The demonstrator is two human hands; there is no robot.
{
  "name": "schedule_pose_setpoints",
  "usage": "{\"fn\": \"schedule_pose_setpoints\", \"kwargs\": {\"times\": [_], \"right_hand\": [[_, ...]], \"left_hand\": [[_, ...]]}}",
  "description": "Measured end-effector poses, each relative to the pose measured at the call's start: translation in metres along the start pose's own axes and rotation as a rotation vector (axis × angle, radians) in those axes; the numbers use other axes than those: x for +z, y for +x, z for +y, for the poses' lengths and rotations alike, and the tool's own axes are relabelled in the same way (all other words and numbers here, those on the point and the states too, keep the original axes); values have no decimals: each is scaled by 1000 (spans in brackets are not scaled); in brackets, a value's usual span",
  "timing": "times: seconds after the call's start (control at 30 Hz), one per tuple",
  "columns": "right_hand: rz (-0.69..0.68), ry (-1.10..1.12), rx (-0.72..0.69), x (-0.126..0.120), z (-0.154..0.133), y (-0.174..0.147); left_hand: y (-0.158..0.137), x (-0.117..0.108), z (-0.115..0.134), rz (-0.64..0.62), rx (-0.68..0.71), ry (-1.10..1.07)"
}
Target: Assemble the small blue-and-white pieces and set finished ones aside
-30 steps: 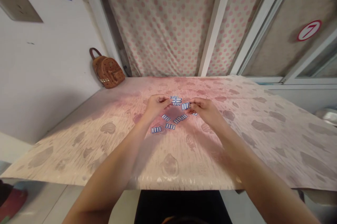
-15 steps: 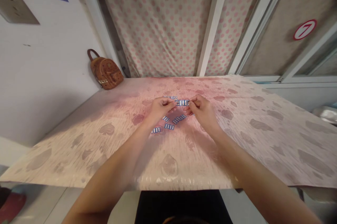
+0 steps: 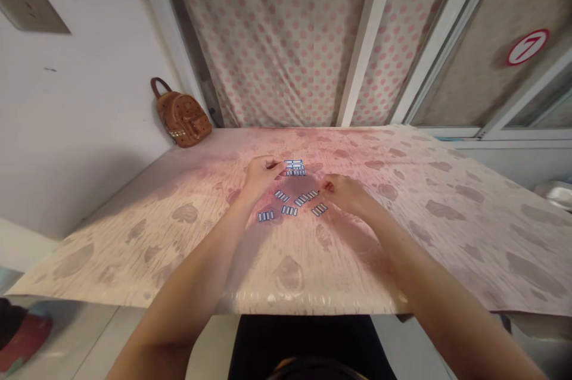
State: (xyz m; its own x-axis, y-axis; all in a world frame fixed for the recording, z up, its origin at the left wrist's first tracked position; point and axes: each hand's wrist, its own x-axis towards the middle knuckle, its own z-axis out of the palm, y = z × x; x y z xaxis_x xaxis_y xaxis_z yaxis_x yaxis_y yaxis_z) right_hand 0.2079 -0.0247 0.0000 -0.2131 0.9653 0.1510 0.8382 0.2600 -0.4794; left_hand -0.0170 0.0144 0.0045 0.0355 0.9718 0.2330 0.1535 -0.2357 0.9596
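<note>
My left hand (image 3: 263, 176) pinches the left end of a blue-and-white slatted panel (image 3: 295, 167) with thumb and index finger. The panel seems made of short slatted pieces side by side; whether it touches the table I cannot tell. Right of it, my right hand (image 3: 343, 190) is apart from the panel, fingers curled together, and anything inside them is hidden. Several small blue-and-white slatted pieces lie between and in front of the hands: one piece (image 3: 266, 216) at the left, another (image 3: 289, 211) in the middle, an angled pair (image 3: 306, 198), and a tilted piece (image 3: 319, 209) at the right.
A table (image 3: 288, 293) with a patterned, glossy cover spreads under my arms. A small brown backpack-shaped bag (image 3: 184, 118) stands at the back left against the wall. A dotted curtain (image 3: 277, 40) hangs behind the table, and a shiny object (image 3: 554, 194) sits at the far right.
My right hand has let go of the slatted piece and drawn back toward me and to the right. My left hand has shifted left with the piece, which now lines up with the farther row.
</note>
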Motion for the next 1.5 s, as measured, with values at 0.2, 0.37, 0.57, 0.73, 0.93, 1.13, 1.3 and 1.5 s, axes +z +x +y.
{"fn": "schedule_pose_setpoints", "kwargs": {"times": [0.2, 0.37, 0.57, 0.73, 0.93, 1.13, 1.3, 1.5], "right_hand": [[-40, 93, -332, 26, -5, 6], [-88, 69, -384, 38, -3, 7], [-108, 59, -394, 36, -8, 7], [-88, 109, -307, 36, -12, 4], [-6, 273, -218, 30, -3, 11], [115, 398, -190, 19, 1, 14], [227, 610, -144, 14, -3, 10], [343, 620, -74, 8, -1, 11]], "left_hand": [[0, 2, -1, -8, 39, 24], [2, 2, -4, -4, 54, 2], [1, 2, -3, -7, 44, -11], [0, 2, -2, -28, 46, 7], [2, 2, -4, -35, 44, 7], [0, 4, -4, -57, 9, -4], [-2, 6, -1, -69, -6, -31], [-6, 7, 7, -155, 18, -86]]}}
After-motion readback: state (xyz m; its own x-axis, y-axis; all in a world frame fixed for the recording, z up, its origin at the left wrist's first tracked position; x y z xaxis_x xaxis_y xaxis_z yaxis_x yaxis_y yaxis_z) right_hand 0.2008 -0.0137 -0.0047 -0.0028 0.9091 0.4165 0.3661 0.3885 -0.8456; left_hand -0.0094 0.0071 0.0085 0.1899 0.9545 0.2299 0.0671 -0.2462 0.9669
